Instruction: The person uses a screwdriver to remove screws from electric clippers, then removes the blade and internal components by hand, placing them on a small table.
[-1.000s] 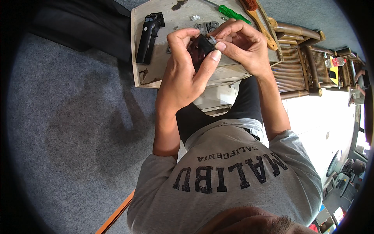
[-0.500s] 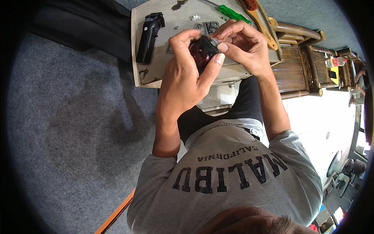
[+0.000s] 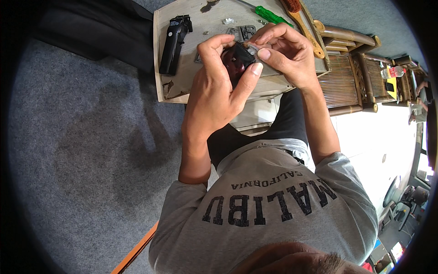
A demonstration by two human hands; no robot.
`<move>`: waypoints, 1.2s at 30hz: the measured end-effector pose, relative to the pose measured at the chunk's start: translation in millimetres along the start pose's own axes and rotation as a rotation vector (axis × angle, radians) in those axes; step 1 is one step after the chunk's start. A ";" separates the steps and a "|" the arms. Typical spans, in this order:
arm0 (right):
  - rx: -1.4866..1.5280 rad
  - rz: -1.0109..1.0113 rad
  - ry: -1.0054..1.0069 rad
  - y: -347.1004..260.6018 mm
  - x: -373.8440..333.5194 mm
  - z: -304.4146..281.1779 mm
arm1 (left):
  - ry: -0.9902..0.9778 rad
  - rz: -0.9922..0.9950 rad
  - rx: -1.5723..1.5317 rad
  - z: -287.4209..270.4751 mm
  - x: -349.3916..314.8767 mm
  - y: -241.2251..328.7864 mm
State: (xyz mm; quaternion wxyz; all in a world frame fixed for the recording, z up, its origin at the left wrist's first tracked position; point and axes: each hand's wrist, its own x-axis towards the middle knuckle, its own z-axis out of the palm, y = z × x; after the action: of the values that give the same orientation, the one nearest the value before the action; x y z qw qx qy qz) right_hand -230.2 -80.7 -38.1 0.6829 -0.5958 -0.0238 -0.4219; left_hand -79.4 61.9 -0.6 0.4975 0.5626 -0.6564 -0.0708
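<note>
My left hand is wrapped round a dark red and black hair clipper, thumb along one side and fingers on the other. At the clipper's black end, my right hand pinches a small greyish piece between thumb and fingers. It looks like a clipper blade, but the fingers hide part of it. Both hands are above the near part of a small light wooden table. A black hair clipper lies on the table to the left of my hands.
Beyond my hands lie black and grey flat parts and a small white piece. A green-handled screwdriver and a wooden-handled brush lie at the far right. Bamboo furniture stands right of the table; black cloth is at left.
The right thumb and fingers have shifted slightly right with the small greyish piece, which shows more beside the clipper's end. The left hand has barely moved.
</note>
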 end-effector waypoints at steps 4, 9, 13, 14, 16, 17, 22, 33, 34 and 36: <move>-0.006 -0.018 -0.010 3.5 0.2 -2.5 | -0.002 0.000 -0.001 0.0 0.0 0.4; -0.049 -0.010 0.019 1.1 0.4 -2.1 | -0.015 -0.044 -0.039 -2.1 -0.5 3.2; 0.098 -0.038 0.072 -0.2 3.6 -0.4 | -0.030 -0.060 -0.064 -3.0 -2.2 2.9; 0.099 -0.038 0.072 0.3 3.6 0.3 | -0.038 -0.083 -0.108 -3.1 -3.1 3.3; 0.050 -0.003 0.040 1.1 3.3 1.1 | -0.036 -0.123 -0.143 -4.2 -3.6 6.1; 0.050 -0.003 0.040 1.1 3.4 1.5 | -0.034 -0.162 -0.179 -4.5 -3.6 7.0; -0.039 0.002 -0.046 2.8 2.0 -1.2 | -0.009 -0.041 -0.092 -6.8 -1.4 -0.2; -0.005 -0.012 -0.075 3.5 2.0 -1.3 | -0.073 -0.170 -0.204 -10.7 -1.7 6.1; -0.005 -0.008 -0.073 3.6 1.9 -1.5 | -0.071 -0.173 -0.205 -10.8 -1.4 7.1; 0.001 -0.011 -0.071 4.4 1.7 -1.5 | -0.070 -0.177 -0.205 -10.4 -1.3 7.7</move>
State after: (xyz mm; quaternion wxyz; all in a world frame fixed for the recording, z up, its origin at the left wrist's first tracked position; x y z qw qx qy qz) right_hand -227.2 -83.2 -41.1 0.6796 -0.6099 -0.0511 -0.4043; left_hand -77.1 70.5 8.8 0.5212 0.5618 -0.6102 -0.2008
